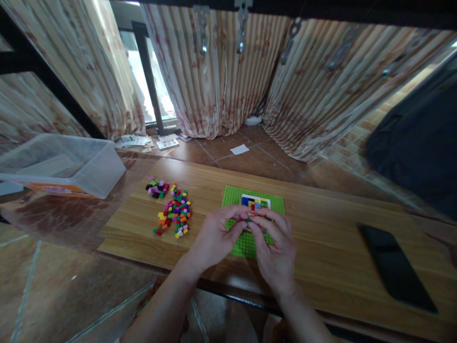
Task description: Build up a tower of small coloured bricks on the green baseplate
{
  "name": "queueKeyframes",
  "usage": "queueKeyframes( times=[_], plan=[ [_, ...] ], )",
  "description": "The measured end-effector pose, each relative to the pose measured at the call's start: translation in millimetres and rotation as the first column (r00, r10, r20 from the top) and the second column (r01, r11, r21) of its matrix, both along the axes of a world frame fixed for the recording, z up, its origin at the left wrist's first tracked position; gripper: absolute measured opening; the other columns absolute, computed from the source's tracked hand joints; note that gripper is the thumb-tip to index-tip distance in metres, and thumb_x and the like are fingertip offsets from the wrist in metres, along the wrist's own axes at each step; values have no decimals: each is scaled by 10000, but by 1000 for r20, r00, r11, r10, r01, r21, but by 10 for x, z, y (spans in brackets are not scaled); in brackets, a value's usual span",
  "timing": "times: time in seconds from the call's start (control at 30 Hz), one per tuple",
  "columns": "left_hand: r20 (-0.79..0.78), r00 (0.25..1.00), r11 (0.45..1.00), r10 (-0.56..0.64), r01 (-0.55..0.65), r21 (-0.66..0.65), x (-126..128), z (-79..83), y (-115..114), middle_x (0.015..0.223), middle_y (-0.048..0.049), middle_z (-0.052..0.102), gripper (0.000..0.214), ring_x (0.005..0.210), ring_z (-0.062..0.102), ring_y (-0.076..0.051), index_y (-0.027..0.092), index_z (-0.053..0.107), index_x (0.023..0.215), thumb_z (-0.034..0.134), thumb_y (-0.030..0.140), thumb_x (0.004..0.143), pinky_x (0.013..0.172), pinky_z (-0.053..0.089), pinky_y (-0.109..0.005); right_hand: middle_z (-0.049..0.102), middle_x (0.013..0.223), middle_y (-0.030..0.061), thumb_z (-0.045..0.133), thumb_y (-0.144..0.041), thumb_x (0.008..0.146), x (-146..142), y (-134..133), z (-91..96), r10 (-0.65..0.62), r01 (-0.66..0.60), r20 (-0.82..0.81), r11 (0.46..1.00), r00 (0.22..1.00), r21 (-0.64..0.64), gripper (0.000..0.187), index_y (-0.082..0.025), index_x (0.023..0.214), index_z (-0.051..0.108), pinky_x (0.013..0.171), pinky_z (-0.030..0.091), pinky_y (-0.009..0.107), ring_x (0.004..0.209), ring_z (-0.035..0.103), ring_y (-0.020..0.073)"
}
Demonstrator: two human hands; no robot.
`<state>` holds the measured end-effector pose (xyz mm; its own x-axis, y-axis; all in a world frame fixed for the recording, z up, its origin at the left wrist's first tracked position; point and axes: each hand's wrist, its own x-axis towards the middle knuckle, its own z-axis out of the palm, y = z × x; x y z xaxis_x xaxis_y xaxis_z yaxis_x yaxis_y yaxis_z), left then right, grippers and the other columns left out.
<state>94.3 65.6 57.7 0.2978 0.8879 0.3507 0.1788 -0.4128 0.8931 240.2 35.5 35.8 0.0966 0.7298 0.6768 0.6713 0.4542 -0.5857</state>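
A green studded baseplate (243, 247) lies on the wooden table, partly covered by my hands. On it is a rectangle of building bricks (262, 200) with a white border and blue, yellow, green and red bricks inside; its near part is hidden. My left hand (218, 236) comes in from the left, thumb and forefinger pinched together above the plate. Facing it, my right hand (276, 240) is closed too, its thumb and fingertips meeting the left ones. Between the fingertips shows a small dark green brick (249, 220), mostly covered.
Loose coloured bricks (174, 209) lie spread left of the plate, with a smaller heap (156, 187) behind them. A clear plastic bin (96, 166) stands far left. At the right lies a black phone-like slab (396, 267). Striped curtains (221, 76) hang beyond the table (321, 238).
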Motion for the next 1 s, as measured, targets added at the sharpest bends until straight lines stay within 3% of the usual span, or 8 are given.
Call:
queueKeyframes(
  times=[0.13,0.23,0.33,0.57,1.0],
  plan=[
    [6,999,999,33,-33,34,-12,-5,7,937,-30,710,170,848,652,-133,190,654,994,581,121,856,811,515,-252,683,1009,43,616,-230,881,201,47,49,-80,80,-13,997,997,4,94,-249,923,698,906,474,408,994,606,204],
    [-61,996,996,67,-64,61,-42,1,27,861,-30,692,145,788,642,-135,187,678,951,578,133,859,752,506,-250,689,947,41,646,-265,859,468,98,48,-174,176,-165,984,971,1,75,-225,878,707,860,493,389,931,631,198],
    [-146,986,993,83,-70,92,-54,8,43,773,-24,659,144,720,622,-134,186,707,900,573,147,863,681,486,-243,693,933,40,660,-284,848,661,106,22,-161,149,-267,987,950,-68,93,-217,881,716,819,511,373,895,648,191],
    [-201,970,983,140,-111,147,-22,-2,40,775,-32,661,138,735,618,-147,200,725,877,591,172,857,673,477,-252,686,969,33,651,-263,861,641,1,57,26,-35,-85,995,996,-97,79,-260,879,729,808,523,357,913,641,181],
    [-226,966,982,123,-87,166,-30,-29,48,782,-29,651,139,737,609,-143,201,715,917,586,183,868,686,475,-257,661,1013,34,638,-236,871,613,-28,7,100,-97,15,984,995,-153,98,-272,897,726,822,533,352,940,630,178]
  ],
)
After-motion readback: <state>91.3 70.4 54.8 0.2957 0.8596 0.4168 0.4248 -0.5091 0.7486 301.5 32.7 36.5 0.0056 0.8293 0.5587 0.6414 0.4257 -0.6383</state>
